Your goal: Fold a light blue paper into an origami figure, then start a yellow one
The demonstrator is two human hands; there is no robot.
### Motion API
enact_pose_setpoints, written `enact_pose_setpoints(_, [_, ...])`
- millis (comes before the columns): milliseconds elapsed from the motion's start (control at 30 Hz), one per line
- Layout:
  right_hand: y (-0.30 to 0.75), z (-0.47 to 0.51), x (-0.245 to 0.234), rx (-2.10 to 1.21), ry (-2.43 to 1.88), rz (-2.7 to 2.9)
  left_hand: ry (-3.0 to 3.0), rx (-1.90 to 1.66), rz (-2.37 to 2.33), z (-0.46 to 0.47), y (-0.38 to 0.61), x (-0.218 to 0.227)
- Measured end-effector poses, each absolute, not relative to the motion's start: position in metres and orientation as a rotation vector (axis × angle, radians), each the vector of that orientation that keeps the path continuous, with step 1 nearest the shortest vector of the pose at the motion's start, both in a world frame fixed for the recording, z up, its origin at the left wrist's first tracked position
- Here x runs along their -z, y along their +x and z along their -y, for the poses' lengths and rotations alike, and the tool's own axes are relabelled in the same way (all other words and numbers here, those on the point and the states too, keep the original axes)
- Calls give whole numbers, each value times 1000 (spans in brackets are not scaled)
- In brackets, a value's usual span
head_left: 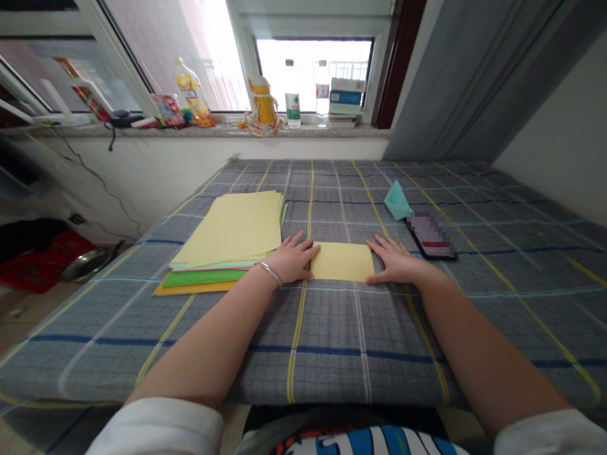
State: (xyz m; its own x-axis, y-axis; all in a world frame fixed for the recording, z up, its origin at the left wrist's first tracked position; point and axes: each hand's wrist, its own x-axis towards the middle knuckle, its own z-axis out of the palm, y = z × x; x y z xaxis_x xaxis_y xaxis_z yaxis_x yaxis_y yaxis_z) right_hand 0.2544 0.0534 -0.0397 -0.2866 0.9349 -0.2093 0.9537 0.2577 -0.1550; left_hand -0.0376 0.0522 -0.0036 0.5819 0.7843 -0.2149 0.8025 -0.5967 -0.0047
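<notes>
Left hand [293, 258]: spread, touching one end of the pale-yellow rectangular paper [342, 261]
Right hand [394, 260]: spread, well apart from the left, at the opposite end
Paper: flat on grey plaid cloth [327, 373]

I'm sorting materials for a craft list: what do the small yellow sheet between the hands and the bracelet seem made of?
The yellow sheet looks like matte paper: thin, evenly coloured, without shine. The bracelet is probably polished metal, being silvery with bright highlights, though coated plastic remains possible.
</notes>
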Motion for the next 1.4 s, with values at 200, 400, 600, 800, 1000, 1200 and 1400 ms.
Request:
enact_pose_setpoints(200, [256, -46, 41, 281, 1888, -2542, 2775, 169, -1300, -47, -35, 5])
enact_pose_setpoints(400, [244, -38, 38, 213, 1619, -2917, 2906, 60, -1137, -39, -28, 7])
enact_pose_setpoints(600, [223, -34, 32, 338, 1308, -3221, 2908, -161, -921, -40, -13, 12])
enact_pose_setpoints(800, [204, -20, 20, 151, 1249, -3229, 2961, -257, -801, -38, -5, 13])
enact_pose_setpoints(1000, [200, -21, 20, -29, 1333, -3219, 3039, -244, -925, -35, -1, 13])
enact_pose_setpoints(1200, [200, -25, 26, 22, 1460, -3254, 3034, -405, -1048, -34, 3, 19])
enact_pose_setpoints(1400, [198, -26, 27, 80, 1520, -3287, 3016, -469, -1035, -35, 4, 20])
